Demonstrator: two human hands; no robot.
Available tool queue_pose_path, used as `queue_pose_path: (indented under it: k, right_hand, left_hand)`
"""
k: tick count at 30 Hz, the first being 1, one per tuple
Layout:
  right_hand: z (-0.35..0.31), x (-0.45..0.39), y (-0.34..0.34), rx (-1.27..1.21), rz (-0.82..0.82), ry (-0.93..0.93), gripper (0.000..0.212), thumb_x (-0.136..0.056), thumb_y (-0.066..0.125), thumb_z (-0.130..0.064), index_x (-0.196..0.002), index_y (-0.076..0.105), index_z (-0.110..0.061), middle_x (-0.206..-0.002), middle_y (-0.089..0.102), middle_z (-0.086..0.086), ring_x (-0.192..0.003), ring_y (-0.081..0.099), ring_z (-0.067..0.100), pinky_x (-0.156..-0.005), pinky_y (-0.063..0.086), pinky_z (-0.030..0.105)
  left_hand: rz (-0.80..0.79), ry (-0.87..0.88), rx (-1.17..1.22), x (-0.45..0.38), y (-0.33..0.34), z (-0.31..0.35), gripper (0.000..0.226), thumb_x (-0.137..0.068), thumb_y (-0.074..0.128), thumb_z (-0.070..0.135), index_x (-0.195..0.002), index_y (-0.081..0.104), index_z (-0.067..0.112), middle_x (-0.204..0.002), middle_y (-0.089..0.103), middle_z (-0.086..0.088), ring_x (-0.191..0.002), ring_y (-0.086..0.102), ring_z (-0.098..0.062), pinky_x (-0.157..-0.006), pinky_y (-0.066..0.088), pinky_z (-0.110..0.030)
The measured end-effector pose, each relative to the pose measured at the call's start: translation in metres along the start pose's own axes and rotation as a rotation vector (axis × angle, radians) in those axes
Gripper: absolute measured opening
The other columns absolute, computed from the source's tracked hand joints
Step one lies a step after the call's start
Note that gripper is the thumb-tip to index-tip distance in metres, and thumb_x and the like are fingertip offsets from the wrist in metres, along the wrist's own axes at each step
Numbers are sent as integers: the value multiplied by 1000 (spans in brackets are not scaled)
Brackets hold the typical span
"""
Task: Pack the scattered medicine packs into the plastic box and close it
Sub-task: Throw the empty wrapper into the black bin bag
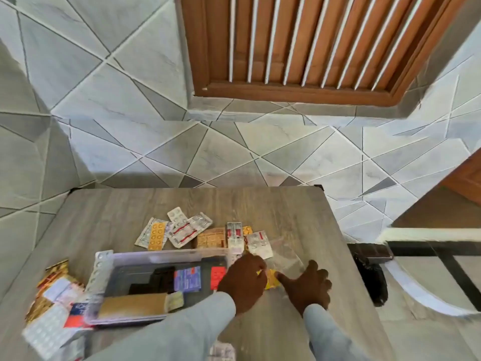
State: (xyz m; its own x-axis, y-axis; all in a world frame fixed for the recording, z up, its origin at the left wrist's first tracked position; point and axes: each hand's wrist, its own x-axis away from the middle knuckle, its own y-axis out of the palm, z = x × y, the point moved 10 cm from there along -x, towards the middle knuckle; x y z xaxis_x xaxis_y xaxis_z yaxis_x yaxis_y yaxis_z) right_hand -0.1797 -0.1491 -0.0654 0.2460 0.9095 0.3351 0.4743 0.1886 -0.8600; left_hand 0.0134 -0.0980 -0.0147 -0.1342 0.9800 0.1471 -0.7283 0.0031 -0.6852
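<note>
A clear plastic box [109,277] stands open on the wooden table [299,212], with several medicine packs inside. Just right of the box, my left hand [243,280] pinches a small yellow pack [271,280] with curled fingers. My right hand [308,285] lies beside it on a clear plastic bag [286,254], fingers spread, thumb touching the yellow pack. Behind the box several blister packs are scattered: an orange one [156,235], a silver one with red print [188,229], a brown one [210,238] and white ones [259,243]. More packs are piled left of the box [52,303].
The table's far edge meets a tiled wall [234,152]; its right edge drops to the floor, where a dark object [372,272] lies. One blister strip [100,267] leans on the box's left rim. Another pack [223,351] lies at the near table edge.
</note>
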Motion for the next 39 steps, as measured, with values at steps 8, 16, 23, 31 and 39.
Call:
queue_pose_path:
  k: [8, 16, 23, 31, 39]
  right_hand:
    - [-16, -20, 32, 123, -169, -176, 114, -59, 66, -73, -146, 13, -22, -139, 38, 10, -125, 40, 32, -96, 41, 44]
    - [-10, 10, 35, -262, -260, -72, 97, -76, 69, -39, -148, 3, -28, -126, 59, 12, -112, 59, 32, -93, 50, 44]
    - [7, 29, 43, -768, -328, 172, 92, -71, 75, -19, -142, 19, -32, -120, 57, 14, -103, 59, 32, -88, 52, 44]
    - [5, 27, 44, -813, -397, 97, 62, -68, 67, -34, -126, 47, -25, -114, 65, 19, -91, 66, 31, -67, 57, 36]
    - [1, 45, -56, -635, -187, -200, 99, -75, 68, 2, -144, 14, -45, -130, 49, 11, -114, 55, 32, -91, 53, 44]
  left_hand:
    - [-198, -307, 27, 14, 87, -16, 57, -94, 37, 15, -148, 21, 22, -156, 24, 2, -143, 24, -15, -118, 21, -30]
    - [-254, -330, 212, 26, 103, -16, 65, -90, 38, 4, -148, 18, 25, -158, 20, 1, -144, 22, -16, -119, 17, -27]
    - [-178, -365, 444, 30, 94, -17, 65, -86, 41, -6, -140, 35, 30, -151, 37, -1, -136, 36, -16, -107, 29, -21]
    - [-76, -402, 676, 46, 67, -12, 53, -90, 57, 14, -138, 40, 27, -144, 43, 2, -133, 41, -20, -111, 36, -40]
    - [-70, -479, 716, 64, 57, -7, 39, -83, 61, 28, -120, 51, 25, -123, 61, -6, -105, 60, -21, -95, 51, -35]
